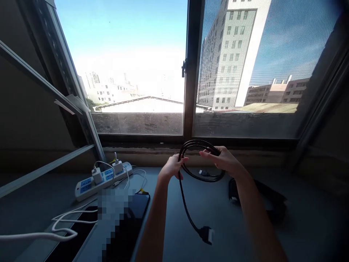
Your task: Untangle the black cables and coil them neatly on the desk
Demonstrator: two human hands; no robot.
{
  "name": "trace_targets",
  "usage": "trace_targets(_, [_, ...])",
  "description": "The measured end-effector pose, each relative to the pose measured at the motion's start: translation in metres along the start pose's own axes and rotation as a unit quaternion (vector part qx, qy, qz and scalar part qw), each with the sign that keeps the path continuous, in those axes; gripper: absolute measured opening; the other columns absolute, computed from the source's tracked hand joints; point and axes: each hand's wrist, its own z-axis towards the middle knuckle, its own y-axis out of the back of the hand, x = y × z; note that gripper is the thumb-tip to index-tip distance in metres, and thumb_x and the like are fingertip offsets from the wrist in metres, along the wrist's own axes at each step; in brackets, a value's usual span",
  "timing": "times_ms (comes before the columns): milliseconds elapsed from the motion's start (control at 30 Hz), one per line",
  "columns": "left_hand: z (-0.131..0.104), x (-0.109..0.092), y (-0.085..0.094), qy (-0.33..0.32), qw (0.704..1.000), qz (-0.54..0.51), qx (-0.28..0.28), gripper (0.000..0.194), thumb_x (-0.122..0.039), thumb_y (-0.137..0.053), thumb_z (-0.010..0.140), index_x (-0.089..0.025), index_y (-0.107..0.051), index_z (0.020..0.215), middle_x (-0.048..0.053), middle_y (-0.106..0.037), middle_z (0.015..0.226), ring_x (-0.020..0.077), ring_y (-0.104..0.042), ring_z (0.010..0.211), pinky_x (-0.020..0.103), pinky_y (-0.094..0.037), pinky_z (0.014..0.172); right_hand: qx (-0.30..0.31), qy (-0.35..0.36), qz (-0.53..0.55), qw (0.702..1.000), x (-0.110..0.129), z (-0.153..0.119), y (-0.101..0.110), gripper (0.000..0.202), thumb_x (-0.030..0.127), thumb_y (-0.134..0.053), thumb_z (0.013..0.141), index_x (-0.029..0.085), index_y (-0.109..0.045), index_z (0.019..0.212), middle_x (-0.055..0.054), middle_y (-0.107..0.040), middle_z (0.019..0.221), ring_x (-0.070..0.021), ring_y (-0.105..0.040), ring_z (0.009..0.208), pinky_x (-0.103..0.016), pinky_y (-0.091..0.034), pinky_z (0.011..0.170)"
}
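A black cable (pixel 201 178) is wound into loose loops and held up between both hands over the grey tabletop. My left hand (pixel 172 166) is closed around the left side of the coil, the thumb lying across the strands. On the other side, my right hand (pixel 222 159) grips the coil's upper right, its thumb pointing left and some fingers hidden behind the loops. One cable end hangs below my left hand and carries a flat black plug (pixel 206 234) with a pale metal tip. A second, smaller plug (pixel 203 173) shows inside the loop.
A white power strip (pixel 103 180) with white adapters and cords lies at the left. Dark-screened devices (pixel 140 203) rest in front of it, partly blurred out. A black object with a strap (pixel 269 200) lies beyond my right forearm. A window (pixel 188 91) rises behind the table (pixel 177 218).
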Motion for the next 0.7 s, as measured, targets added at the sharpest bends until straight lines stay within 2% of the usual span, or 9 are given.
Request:
trace_targets(100, [0.000,0.000,0.003,-0.021,0.999,0.036,-0.027,0.036,-0.049,-0.045,0.087,-0.016,-0.052,0.100,0.002,-0.061,0.079,0.0125,-0.056,0.038,0.024,-0.044,0.040,0.018,-0.016,0.000,1.000,-0.003,0.002,0.001,0.045,0.055,-0.070,0.064,0.014,-0.067,0.083,0.004,-0.039,0.054,-0.0050,-0.034,0.045,-0.017,-0.025,0.037])
trace_targets(200, [-0.004,-0.004,0.004,-0.049,0.995,0.063,-0.064,0.030,-0.045,-0.045,0.087,-0.018,-0.056,0.094,0.002,-0.061,0.079,0.0101,-0.052,0.035,0.023,-0.040,0.041,0.027,-0.025,0.025,0.999,-0.003,0.002,0.000,0.053,0.052,-0.071,0.065,0.016,-0.067,0.104,0.005,-0.038,0.054,-0.0056,-0.034,0.047,-0.016,-0.024,0.037])
trace_targets(300, [-0.012,-0.014,0.001,-0.088,0.983,0.129,-0.098,0.027,-0.041,-0.047,0.087,-0.019,-0.062,0.085,0.002,-0.062,0.076,0.0089,-0.049,0.033,0.023,-0.038,0.044,0.038,-0.015,0.022,0.999,-0.002,0.001,-0.002,0.059,0.049,-0.072,0.065,0.018,-0.064,0.113,0.004,-0.046,0.058,-0.0058,-0.034,0.048,-0.017,-0.025,0.039])
trace_targets(400, [-0.020,-0.025,-0.004,-0.107,0.967,0.187,-0.133,0.024,-0.035,-0.050,0.085,-0.017,-0.065,0.078,0.003,-0.064,0.075,0.0085,-0.050,0.035,0.023,-0.038,0.045,0.066,0.009,-0.007,0.998,-0.002,0.001,-0.005,0.045,0.050,-0.071,0.066,0.016,-0.070,0.095,0.003,-0.048,0.059,-0.0048,-0.032,0.048,-0.018,-0.024,0.040])
trace_targets(500, [-0.021,-0.030,-0.006,-0.110,0.974,0.115,-0.162,0.022,-0.036,-0.059,0.080,-0.015,-0.065,0.086,0.007,-0.066,0.093,0.0072,-0.053,0.038,0.022,-0.043,0.044,0.064,-0.010,0.002,0.998,-0.003,0.003,-0.004,0.043,0.057,-0.067,0.068,0.014,-0.064,0.067,0.006,-0.031,0.049,-0.0037,-0.021,0.045,-0.019,-0.016,0.039])
trace_targets(600, [-0.017,-0.027,-0.003,-0.107,0.985,-0.003,-0.136,0.042,-0.041,-0.069,0.072,-0.015,-0.061,0.104,0.011,-0.061,0.110,0.0079,-0.058,0.047,0.025,-0.052,0.048,0.014,-0.027,0.066,0.997,-0.006,0.005,0.000,0.053,0.064,-0.062,0.068,0.016,-0.045,0.052,0.007,-0.019,0.047,-0.0032,-0.015,0.042,-0.020,-0.012,0.038])
trace_targets(700, [-0.013,-0.024,-0.001,-0.128,0.984,-0.030,-0.118,0.051,-0.046,-0.072,0.067,-0.016,-0.059,0.106,0.009,-0.061,0.106,0.0078,-0.058,0.052,0.026,-0.055,0.052,-0.056,-0.009,0.142,0.988,-0.005,0.005,0.004,0.052,0.062,-0.066,0.066,0.017,-0.043,0.054,0.008,-0.019,0.048,-0.0028,-0.015,0.041,-0.019,-0.011,0.036])
